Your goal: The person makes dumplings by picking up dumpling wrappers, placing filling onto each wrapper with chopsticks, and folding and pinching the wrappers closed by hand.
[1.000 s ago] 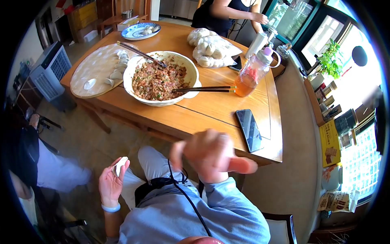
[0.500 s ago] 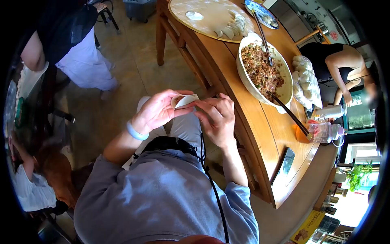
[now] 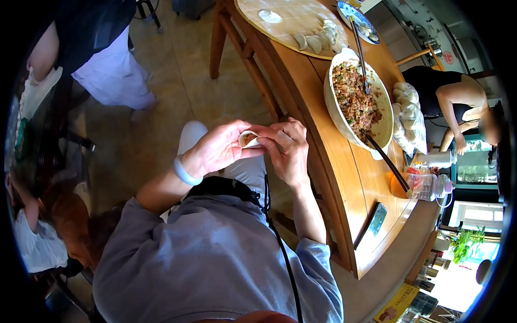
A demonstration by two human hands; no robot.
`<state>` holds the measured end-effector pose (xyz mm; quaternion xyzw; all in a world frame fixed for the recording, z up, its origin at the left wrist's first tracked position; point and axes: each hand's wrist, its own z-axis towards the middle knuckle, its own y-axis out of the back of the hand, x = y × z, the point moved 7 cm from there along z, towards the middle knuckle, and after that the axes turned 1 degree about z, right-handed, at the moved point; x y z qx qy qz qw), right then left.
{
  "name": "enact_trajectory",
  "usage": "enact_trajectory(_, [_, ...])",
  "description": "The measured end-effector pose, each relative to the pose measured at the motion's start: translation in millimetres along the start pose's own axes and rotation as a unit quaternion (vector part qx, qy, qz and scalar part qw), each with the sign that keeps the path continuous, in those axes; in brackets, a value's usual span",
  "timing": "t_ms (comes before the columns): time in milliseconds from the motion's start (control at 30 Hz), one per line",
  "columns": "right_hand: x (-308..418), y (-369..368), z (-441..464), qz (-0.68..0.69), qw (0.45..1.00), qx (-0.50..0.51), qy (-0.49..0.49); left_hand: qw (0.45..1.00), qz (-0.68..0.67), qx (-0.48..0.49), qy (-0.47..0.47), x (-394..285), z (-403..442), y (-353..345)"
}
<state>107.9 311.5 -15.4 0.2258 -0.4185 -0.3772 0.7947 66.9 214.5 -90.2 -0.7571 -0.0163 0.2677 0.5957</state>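
Observation:
Both hands meet above my lap around a small white dough wrapper (image 3: 248,139) with meat filling showing in its opening. My left hand (image 3: 221,146) cups it from the left, a pale bracelet on the wrist. On its right edge, the fingers of my right hand (image 3: 287,149) pinch the dough. On the table, a white bowl (image 3: 334,102) holds minced filling and two pairs of chopsticks. Beyond it, a round floured board (image 3: 285,27) carries several folded dumplings (image 3: 326,37) and one flat wrapper (image 3: 270,16).
A phone (image 3: 371,226), a bottle of orange drink (image 3: 420,185) and a bag of white round items (image 3: 408,116) lie on the wooden table (image 3: 344,185). One person (image 3: 449,97) is beyond the table; others (image 3: 97,48) are at the left.
Since a second ago the view has turned, and my right hand has come over to the wrapper in my left hand. In the last half second the wrapper's opening has become smaller.

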Motion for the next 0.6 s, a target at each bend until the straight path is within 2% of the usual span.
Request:
enact_trajectory(233, [-2.1,-1.5,-0.7,-0.005,1.000,-0.005,-0.005,1.000,-0.005,-0.014,-0.024,-2.2,-3.1,1.4])
enact_trajectory(333, [1.3,-0.7,1.4,0.008,1.000,0.015,0.004,0.999,-0.017,0.031,-0.015,1.3,-1.0,5.4])
enact_trajectory(600, [-5.0,-5.2,-5.2,0.001,1.000,0.015,0.027,1.000,-0.008,-0.009,-0.006,5.8,-2.3,2.5])
